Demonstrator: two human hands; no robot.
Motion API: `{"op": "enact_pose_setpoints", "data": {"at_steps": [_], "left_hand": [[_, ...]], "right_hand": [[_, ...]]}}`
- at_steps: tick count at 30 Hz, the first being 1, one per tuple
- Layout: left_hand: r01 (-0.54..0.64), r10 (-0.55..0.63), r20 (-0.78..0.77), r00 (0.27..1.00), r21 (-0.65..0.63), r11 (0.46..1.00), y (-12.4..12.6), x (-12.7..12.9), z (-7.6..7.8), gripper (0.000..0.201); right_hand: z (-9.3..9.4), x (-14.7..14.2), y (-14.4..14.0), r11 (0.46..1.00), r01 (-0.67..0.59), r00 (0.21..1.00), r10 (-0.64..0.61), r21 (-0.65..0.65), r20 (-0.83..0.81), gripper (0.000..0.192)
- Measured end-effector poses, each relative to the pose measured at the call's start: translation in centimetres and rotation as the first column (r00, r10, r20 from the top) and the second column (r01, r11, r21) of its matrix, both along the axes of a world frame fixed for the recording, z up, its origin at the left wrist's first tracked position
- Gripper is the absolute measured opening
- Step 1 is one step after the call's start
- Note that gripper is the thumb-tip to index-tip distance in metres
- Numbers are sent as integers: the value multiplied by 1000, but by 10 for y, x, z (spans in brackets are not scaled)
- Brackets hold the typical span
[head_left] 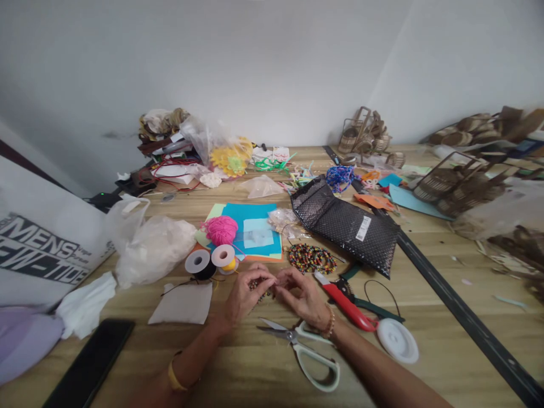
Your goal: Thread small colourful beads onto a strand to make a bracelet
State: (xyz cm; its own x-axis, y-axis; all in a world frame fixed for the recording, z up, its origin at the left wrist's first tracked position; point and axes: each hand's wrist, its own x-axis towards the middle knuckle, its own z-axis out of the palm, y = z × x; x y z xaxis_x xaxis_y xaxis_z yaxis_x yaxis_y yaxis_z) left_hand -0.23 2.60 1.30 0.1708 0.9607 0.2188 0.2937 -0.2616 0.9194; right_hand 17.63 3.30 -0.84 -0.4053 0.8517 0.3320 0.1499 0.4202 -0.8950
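Observation:
At the middle of the table my left hand (pixel 245 296) and my right hand (pixel 302 296) meet, fingertips pinched close together. A short stretch of a multicoloured bead strand (pixel 260 288) shows beside and below my left fingers, which seem to grip it. What the right fingertips pinch is too small to make out. Just beyond the hands lies a coiled pile of multicoloured beads (pixel 312 259). Below my right wrist rest open-bladed scissors (pixel 293 336) with pale handles. A red-handled cutter (pixel 346 303) lies right of that hand, beside dark green-handled pliers (pixel 345 288).
Left of the hands are a black thread spool (pixel 205 268), a yellow thread spool (pixel 225 262), pink yarn (pixel 221 230) and a small white pouch (pixel 182 304). A black bubble mailer (pixel 346 226) lies behind. A white spool (pixel 398 340) sits right; a phone (pixel 90 362) lies front left.

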Motion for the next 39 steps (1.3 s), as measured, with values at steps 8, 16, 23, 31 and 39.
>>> {"op": "enact_pose_setpoints", "data": {"at_steps": [8, 16, 23, 31, 39], "left_hand": [[22, -21, -47, 999, 21, 1000, 1, -2, -2, 16], [40, -18, -145, 989, 152, 988, -1, -3, 4, 16], [65, -42, -457, 888, 34, 997, 5, -22, 17, 25], [197, -248, -830, 500, -169, 966, -7, -40, 31, 69], [162, -377, -782, 496, -344, 925, -5, -42, 26, 77]], "right_hand": [[0, 3, 3, 999, 20, 998, -18, -40, 61, 20], [1, 3, 7, 991, -93, 995, 90, -91, -33, 30], [-8, 4, 13, 920, -66, 962, -44, -386, -270, 34], [-10, 1, 17, 901, 10, 920, -178, -434, -349, 39], [-14, 2, 17, 898, -6, 915, -172, -440, -364, 37]]}}
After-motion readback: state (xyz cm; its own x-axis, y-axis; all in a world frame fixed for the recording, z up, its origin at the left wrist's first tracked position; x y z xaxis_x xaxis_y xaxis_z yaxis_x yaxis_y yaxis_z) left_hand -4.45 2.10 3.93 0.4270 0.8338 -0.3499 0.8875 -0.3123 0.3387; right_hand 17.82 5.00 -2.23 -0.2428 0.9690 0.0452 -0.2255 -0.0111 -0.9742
